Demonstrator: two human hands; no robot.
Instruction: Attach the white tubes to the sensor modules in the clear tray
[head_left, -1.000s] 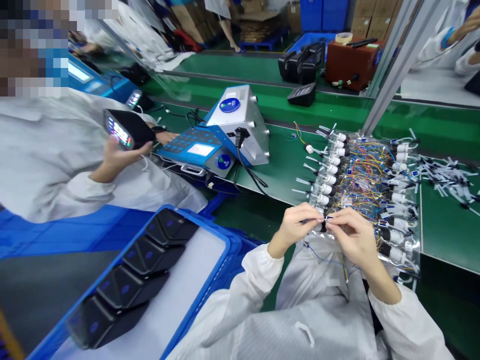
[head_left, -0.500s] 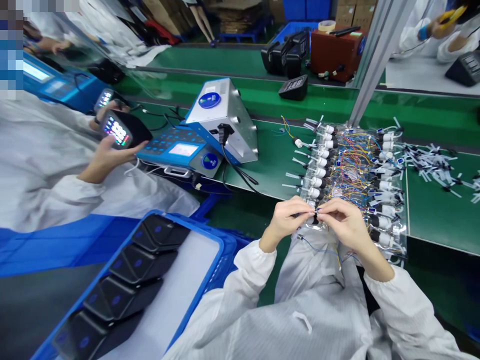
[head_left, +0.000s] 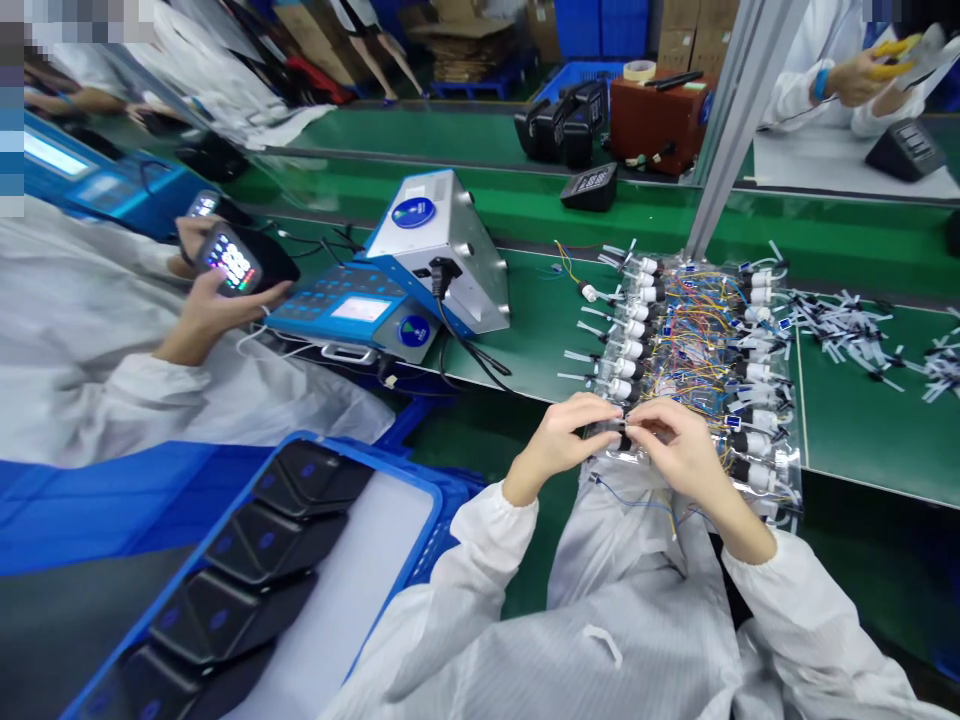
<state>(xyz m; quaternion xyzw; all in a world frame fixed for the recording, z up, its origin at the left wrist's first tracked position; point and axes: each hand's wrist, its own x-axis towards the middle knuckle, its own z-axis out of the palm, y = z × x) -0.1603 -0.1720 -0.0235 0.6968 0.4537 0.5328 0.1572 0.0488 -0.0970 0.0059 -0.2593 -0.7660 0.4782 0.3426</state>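
My left hand (head_left: 566, 436) and my right hand (head_left: 681, 452) meet at the near left corner of a clear plastic sheet or tray (head_left: 787, 465). Both are closed in a pinch around a small dark part that my fingertips mostly hide. Rows of white-and-black cylindrical parts (head_left: 619, 389) with thin tubes line both sides of the plastic. Between these rows lies a tangle of coloured wires (head_left: 690, 330). Below my hands, a loose blue wire (head_left: 630, 499) with a small connector hangs over my lap.
Many small white strips (head_left: 847, 325) lie on the green bench (head_left: 885, 430) at right. A blue-and-silver tester (head_left: 450, 260) stands left. Beside me, a blue crate (head_left: 431, 510) holds black devices (head_left: 255, 540). A co-worker's hands (head_left: 202, 310) hold a lit display (head_left: 238, 262). A metal post (head_left: 724, 140) rises behind.
The whole view has shifted slightly. My fingers have changed their pinch a little at the same corner. At upper right, a co-worker's hands with a yellow-handled tool have moved.
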